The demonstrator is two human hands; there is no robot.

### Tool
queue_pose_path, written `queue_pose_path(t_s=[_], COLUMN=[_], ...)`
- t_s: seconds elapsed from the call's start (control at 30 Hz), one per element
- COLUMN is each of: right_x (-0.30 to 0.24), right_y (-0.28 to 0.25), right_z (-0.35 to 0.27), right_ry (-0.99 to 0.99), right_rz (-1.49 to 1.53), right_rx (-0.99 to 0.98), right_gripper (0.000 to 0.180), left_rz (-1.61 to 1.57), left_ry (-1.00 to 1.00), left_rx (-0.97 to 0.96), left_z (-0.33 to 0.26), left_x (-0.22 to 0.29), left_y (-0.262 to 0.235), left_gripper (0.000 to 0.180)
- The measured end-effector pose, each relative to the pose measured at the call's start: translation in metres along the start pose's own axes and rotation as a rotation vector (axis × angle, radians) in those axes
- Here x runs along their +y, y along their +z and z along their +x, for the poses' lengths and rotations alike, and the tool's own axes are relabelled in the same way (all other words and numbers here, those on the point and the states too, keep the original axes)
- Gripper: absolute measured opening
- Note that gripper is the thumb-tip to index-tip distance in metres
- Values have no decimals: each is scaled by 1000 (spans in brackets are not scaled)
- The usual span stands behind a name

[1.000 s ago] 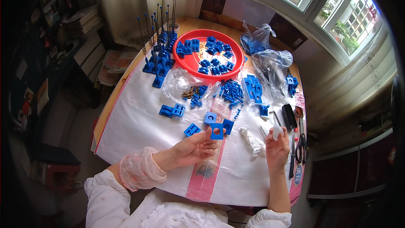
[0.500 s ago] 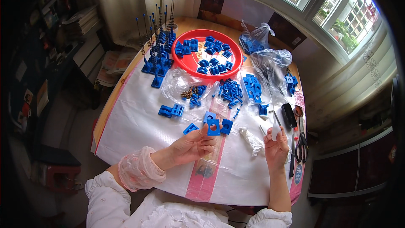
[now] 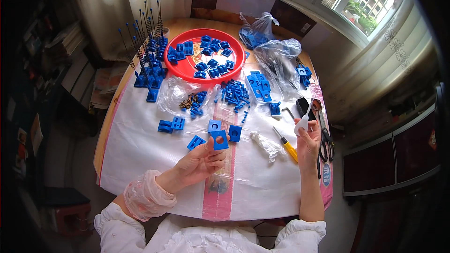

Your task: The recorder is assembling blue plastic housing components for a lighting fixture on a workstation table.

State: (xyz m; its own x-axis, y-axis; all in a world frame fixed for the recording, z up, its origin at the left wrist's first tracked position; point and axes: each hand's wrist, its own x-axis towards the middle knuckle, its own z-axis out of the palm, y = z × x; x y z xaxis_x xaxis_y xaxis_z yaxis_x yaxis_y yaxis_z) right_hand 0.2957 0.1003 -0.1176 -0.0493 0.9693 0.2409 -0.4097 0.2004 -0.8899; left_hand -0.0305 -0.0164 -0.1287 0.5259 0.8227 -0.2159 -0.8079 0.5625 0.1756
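My left hand holds a square blue plastic block with a round hole, raised a little above the white table cover. Three more blue blocks lie just beyond it: one to its left, one behind it and one to its right. My right hand pinches a small white tube near the table's right side. A yellow-handled screwdriver lies between my hands, beside a crumpled clear bag.
A red round tray of blue parts stands at the back. Blue bases with upright metal rods crowd the back left. Clear bags of parts, loose blue pegs, scissors and a black tool lie to the right.
My left hand has lifted the blue block off the table and turned it upright. My right hand has risen slightly with the white tube.
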Motion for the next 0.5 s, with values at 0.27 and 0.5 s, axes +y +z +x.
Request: queue_pose_path(t_s=[0.27, 0.5], right_x=[5, 20], right_y=[3, -20], right_z=[13, 27], right_ry=[6, 149], right_rz=[-398, -546], right_rx=[124, 111], right_gripper=[37, 39], left_rz=[53, 56], left_ry=[22, 11], left_rx=[37, -20], left_z=[-4, -3], left_x=[-1, 0], left_y=[8, 6], left_gripper=[49, 51])
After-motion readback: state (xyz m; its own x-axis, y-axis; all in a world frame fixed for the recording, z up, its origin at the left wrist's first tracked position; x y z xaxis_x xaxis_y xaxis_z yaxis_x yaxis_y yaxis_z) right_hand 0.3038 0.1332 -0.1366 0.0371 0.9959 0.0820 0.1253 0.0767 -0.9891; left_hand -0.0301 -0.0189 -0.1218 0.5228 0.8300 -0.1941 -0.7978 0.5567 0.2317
